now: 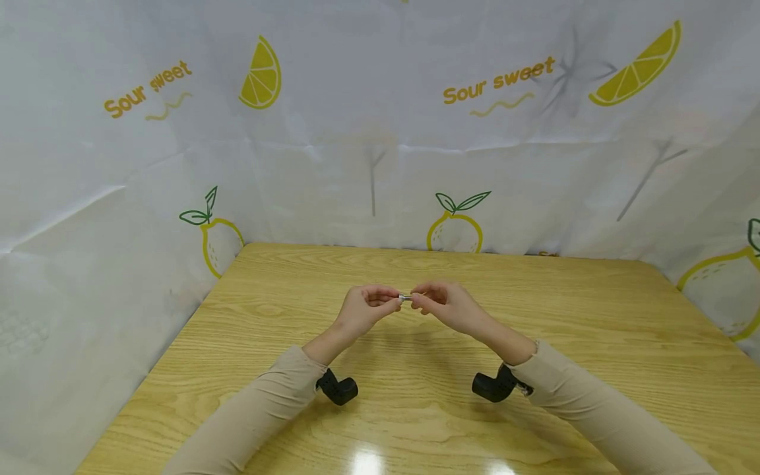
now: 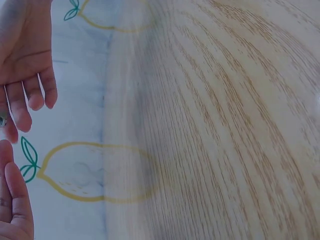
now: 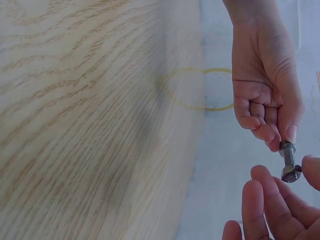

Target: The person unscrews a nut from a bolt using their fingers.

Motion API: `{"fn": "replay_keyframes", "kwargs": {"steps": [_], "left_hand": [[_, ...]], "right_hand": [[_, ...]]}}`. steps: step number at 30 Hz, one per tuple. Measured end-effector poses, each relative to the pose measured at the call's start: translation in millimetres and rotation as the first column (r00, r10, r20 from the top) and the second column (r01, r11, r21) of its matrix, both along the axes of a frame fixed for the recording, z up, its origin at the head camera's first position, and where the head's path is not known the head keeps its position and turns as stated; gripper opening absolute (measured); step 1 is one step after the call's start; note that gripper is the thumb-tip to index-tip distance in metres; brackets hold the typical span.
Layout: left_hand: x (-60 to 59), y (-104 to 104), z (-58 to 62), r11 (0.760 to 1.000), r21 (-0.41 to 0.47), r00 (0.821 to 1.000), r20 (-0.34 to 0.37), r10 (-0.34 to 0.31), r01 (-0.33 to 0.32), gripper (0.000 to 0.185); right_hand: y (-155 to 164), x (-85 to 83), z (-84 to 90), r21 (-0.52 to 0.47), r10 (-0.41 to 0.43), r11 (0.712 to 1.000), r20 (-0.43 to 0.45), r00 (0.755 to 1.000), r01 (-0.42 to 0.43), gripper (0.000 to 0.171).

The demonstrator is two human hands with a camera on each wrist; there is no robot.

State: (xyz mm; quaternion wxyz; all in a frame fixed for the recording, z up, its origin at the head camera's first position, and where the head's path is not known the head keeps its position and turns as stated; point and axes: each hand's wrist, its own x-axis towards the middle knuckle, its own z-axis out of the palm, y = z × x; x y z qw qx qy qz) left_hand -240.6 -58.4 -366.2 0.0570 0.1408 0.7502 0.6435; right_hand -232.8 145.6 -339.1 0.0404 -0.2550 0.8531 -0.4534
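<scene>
Above the middle of the wooden table (image 1: 594, 330), both hands meet around a small metal bolt (image 1: 406, 297). In the right wrist view my left hand (image 3: 281, 143) comes down from the top and pinches the upper end of the bolt (image 3: 287, 152) between thumb and fingers. A hex nut (image 3: 291, 173) sits on the bolt's lower end, and the fingertips of my right hand (image 3: 294, 176) pinch it. The head view shows the left hand (image 1: 380, 303) and right hand (image 1: 423, 300) fingertip to fingertip. The left wrist view catches only fingers at its left edge.
A white curtain with lemon prints (image 1: 380, 132) walls the table at the back and on both sides. Black wrist-camera mounts (image 1: 338, 388) (image 1: 493, 386) hang under both beige sleeves. The tabletop (image 2: 210, 125) below the hands shows bare wood grain.
</scene>
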Motion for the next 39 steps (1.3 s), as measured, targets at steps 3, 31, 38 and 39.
{"fn": "replay_keyframes", "kwargs": {"steps": [3,31,38,39], "left_hand": [[-0.1,0.0,0.3,1.0,0.003,1.0,0.008,-0.001,0.001,0.021],[-1.1,0.4,-0.2,1.0,-0.002,1.0,-0.007,-0.01,0.01,0.023],[-0.9,0.7,-1.2,1.0,-0.004,1.0,-0.001,-0.004,0.004,0.022],[-0.9,0.7,-1.4,1.0,-0.007,1.0,-0.002,-0.002,0.002,0.022]], "right_hand": [[0.1,-0.6,-0.7,0.007,0.01,1.0,-0.002,1.0,-0.01,0.029],[-0.4,-0.1,-0.7,-0.012,-0.041,0.999,-0.009,0.999,0.041,0.026],[0.9,-0.2,-1.5,-0.026,-0.013,1.0,0.011,1.0,0.013,0.03],[1.1,-0.2,-1.6,-0.023,-0.008,1.0,0.013,1.0,0.008,0.029]]}}
